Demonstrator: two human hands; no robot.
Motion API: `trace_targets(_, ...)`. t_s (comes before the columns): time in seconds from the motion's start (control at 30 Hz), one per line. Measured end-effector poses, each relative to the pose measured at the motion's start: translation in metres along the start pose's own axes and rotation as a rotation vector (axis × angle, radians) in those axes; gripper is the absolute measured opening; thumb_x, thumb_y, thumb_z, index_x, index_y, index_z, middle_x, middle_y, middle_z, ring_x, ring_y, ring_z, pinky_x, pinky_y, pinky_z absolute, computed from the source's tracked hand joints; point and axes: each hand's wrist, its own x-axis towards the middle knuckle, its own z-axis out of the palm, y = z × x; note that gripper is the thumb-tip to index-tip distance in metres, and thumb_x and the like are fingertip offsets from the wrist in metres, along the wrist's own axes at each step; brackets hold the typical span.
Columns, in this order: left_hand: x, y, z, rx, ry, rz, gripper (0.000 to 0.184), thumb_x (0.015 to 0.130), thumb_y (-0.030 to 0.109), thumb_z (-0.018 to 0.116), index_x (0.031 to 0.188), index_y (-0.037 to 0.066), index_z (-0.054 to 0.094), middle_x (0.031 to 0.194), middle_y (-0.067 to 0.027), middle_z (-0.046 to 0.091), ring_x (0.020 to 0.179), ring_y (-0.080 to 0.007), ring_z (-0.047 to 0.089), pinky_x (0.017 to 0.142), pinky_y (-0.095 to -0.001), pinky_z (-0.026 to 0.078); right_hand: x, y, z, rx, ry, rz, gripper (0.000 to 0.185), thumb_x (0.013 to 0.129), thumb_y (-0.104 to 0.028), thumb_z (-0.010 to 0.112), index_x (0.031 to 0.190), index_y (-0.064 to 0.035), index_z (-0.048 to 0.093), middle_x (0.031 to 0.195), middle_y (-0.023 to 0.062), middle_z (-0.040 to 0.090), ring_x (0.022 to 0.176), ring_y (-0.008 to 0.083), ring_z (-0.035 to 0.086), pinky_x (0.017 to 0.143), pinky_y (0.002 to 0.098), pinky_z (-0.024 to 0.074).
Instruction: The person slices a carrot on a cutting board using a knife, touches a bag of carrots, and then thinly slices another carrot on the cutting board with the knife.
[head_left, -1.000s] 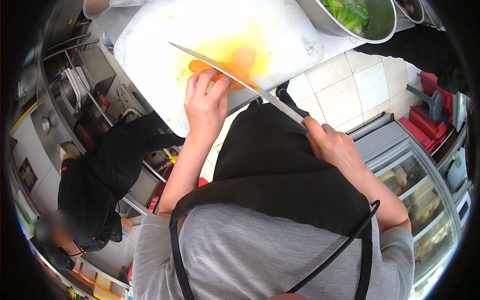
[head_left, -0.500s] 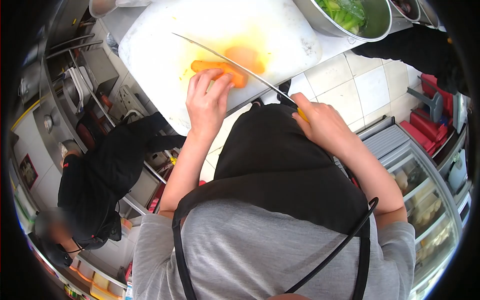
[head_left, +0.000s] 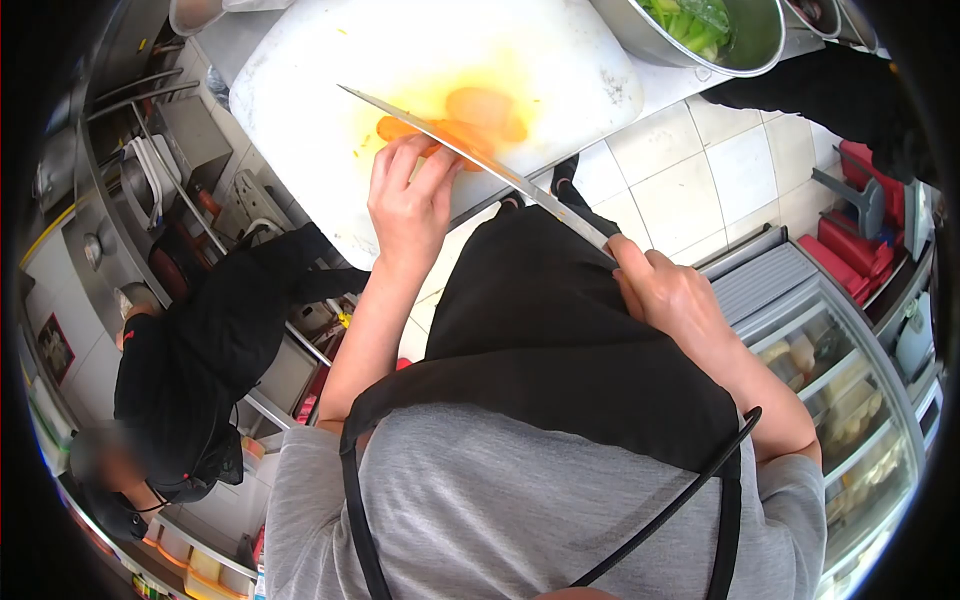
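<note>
An orange carrot (head_left: 392, 128) lies on a white cutting board (head_left: 300, 120) that has orange stains. My left hand (head_left: 410, 200) holds it down with bent fingertips. My right hand (head_left: 665, 295) grips a long knife (head_left: 510, 180) by its handle, which the fingers mostly hide. Its blade runs diagonally across the carrot, just beyond my left fingertips, and the tip points to the far left. Thin, flat carrot slices (head_left: 490, 108) lie on the far side of the blade. Whether the edge is in the carrot, I cannot tell.
A metal bowl (head_left: 765, 60) of green vegetables (head_left: 695, 25) stands beyond the board at the right. A person in black (head_left: 220, 330) is at a counter on the left; another dark-clothed person (head_left: 820, 105) is at the right. A glass-topped display case (head_left: 850, 400) stands at my right.
My right hand has drawn back toward my body and slightly right, pulling the knife along. More of the blade's broad side shows over the carrot. My left hand keeps almost the same place.
</note>
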Motion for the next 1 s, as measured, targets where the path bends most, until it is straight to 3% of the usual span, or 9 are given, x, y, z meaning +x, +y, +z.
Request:
trace_targets(0.43,0.0,-0.002,-0.001,-0.078,0.001,-0.002,0.018,0.074,0.002,0.074,0.091,0.004,0.07,0.096,-0.0091,0.067,0.091,-0.0277,0.062,0.08,-0.0358,0.05,0.056,0.011,0.037,0.105,-0.074,0.035,0.019,0.088,-0.009,0.055,0.101,-0.0036,0.042,0.066,0.0218,0.06,0.065,0.0402,0.063,0.057,0.0498,0.0501)
trace_targets(0.53,0.0,-0.004,-0.001,-0.084,0.011,0.009,0.018,0.073,0.003,0.075,0.091,0.003,0.07,0.095,-0.009,0.067,0.089,-0.0275,0.063,0.079,-0.0357,0.05,0.063,0.024,0.025,0.355,-0.105,0.014,0.018,0.09,-0.01,0.054,0.101,-0.0033,0.042,0.066,0.0214,0.061,0.067,0.0409,0.063,0.059,0.0505,0.0496)
trace_targets(0.67,0.001,-0.005,-0.003,-0.098,0.025,0.032,0.017,0.074,0.0,0.073,0.091,0.003,0.069,0.094,-0.0088,0.067,0.087,-0.0274,0.063,0.078,-0.0353,0.05,0.054,0.015,0.015,0.286,-0.146,0.044,0.018,0.09,-0.01,0.054,0.102,-0.0024,0.042,0.066,0.0204,0.061,0.067,0.0413,0.063,0.06,0.0515,0.0492)
trace_targets(0.77,0.008,-0.002,-0.007,-0.153,-0.02,-0.059,0.019,0.076,-0.008,0.064,0.091,0.002,0.068,0.099,-0.0092,0.065,0.092,-0.029,0.06,0.082,-0.0363,0.049,0.047,0.009,0.027,0.159,-0.059,0.035,0.017,0.09,-0.009,0.053,0.101,-0.002,0.042,0.065,0.0207,0.06,0.065,0.0409,0.063,0.058,0.0508,0.0494)
trace_targets(0.83,0.022,0.002,-0.012,-0.061,-0.048,-0.052,0.029,0.073,-0.013,0.054,0.092,0.004,0.068,0.106,-0.0084,0.062,0.102,-0.0307,0.054,0.088,-0.0377,0.045,0.046,0.006,0.032,0.112,-0.051,0.066,0.015,0.09,-0.008,0.052,0.1,-0.0018,0.042,0.064,0.0208,0.06,0.062,0.0404,0.062,0.055,0.0501,0.0497)
trace_targets(1.0,0.043,-0.002,-0.002,0.113,-0.236,0.058,0.04,0.07,-0.013,0.049,0.096,0.009,0.069,0.112,-0.0063,0.059,0.109,-0.0308,0.048,0.092,-0.0383,0.041,0.045,0.008,0.035,0.116,0.009,0.028,0.014,0.09,-0.008,0.051,0.099,-0.0022,0.042,0.063,0.021,0.06,0.06,0.0401,0.062,0.053,0.0498,0.0498)
